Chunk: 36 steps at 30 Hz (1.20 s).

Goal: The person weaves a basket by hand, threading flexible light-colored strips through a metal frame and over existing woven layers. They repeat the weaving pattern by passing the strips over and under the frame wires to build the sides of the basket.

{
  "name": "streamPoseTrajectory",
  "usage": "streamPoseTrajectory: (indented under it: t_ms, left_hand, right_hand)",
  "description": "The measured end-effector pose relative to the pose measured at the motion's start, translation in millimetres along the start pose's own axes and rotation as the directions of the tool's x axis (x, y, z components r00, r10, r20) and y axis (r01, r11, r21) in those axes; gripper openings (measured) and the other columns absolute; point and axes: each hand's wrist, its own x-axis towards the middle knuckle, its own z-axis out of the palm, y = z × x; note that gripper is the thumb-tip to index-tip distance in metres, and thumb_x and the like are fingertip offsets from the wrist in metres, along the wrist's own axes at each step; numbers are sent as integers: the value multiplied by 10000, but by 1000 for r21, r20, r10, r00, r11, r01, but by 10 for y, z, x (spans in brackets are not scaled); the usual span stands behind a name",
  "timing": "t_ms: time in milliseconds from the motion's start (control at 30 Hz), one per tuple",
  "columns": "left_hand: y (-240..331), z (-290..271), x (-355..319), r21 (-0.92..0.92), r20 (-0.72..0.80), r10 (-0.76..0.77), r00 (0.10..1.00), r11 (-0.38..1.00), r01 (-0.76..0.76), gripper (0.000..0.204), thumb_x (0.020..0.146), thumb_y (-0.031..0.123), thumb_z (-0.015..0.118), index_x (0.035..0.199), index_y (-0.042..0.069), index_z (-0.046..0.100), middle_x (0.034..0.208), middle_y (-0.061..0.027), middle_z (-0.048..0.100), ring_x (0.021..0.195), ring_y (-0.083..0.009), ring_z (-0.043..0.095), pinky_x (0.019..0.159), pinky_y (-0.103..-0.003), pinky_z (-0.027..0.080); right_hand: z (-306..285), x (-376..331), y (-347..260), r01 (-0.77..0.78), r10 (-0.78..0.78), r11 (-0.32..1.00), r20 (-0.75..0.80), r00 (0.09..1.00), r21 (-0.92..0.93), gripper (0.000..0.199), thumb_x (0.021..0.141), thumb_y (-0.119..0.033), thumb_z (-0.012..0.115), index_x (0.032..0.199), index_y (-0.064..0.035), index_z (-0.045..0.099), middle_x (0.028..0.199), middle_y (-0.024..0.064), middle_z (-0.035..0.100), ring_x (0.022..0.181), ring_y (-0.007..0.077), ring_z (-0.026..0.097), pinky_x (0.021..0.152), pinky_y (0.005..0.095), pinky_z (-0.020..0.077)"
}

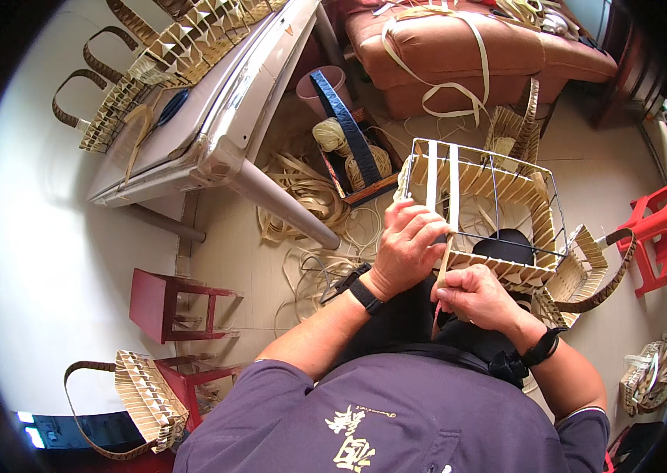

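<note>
Over my lap rests a half-woven basket, a dark wire frame partly wrapped in cream strips. Two pale strips cross its open wire side at the left. My left hand is closed on the basket's near left corner, its thumb by the wire edge; the fingertips are partly hidden. Just right of it, my right hand pinches a narrow tan strip that runs up to that corner. A finished-looking basket with a brown handle stands against the right side of the work.
Several handled baskets stand on the table at upper left. Loose strips lie on the floor beside a box of coiled material. A brown sofa is at the back, a red stool right, a dark red stool left.
</note>
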Motion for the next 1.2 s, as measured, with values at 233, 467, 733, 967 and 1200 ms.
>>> streamPoseTrajectory:
  t_ms: [233,467,733,967,1200]
  left_hand:
    - [6,65,-44,77,-27,-41,999,996,43,332,836,242,929,1145,203,814,1083,25,786,1129,-250,710,1190,-576,429]
    - [68,82,10,68,-50,-54,997,996,57,269,837,194,919,1088,212,824,1024,50,773,1103,-222,713,1203,-575,400]
    - [11,148,2,77,-76,-21,997,997,27,272,808,178,933,1054,212,822,1002,50,766,1093,-221,711,1194,-581,411]
    - [12,185,3,58,-125,4,992,998,3,210,819,146,915,990,209,811,960,57,751,1058,-222,710,1177,-563,423]
    - [66,163,68,-18,-75,-52,996,999,50,39,919,148,802,946,164,779,965,18,747,1059,-230,708,1170,-582,416]
  right_hand:
    - [-47,9,159,-29,22,994,66,998,109,175,1103,-125,695,1035,-12,810,776,0,720,716,78,684,661,270,553]
    - [-64,-81,340,-110,38,834,142,989,541,225,1133,-193,710,1073,-1,811,845,20,753,774,120,725,774,303,622]
    - [-8,65,432,-134,30,816,190,981,563,229,1130,-217,724,1092,-10,815,862,23,758,813,113,719,766,287,608]
    - [3,74,437,-84,-56,738,184,981,670,235,1130,-225,727,1098,-10,816,867,37,768,821,130,727,777,294,603]
    - [-243,158,46,-30,-58,870,162,985,493,242,1118,-205,733,1051,16,805,838,48,764,767,133,723,768,287,590]
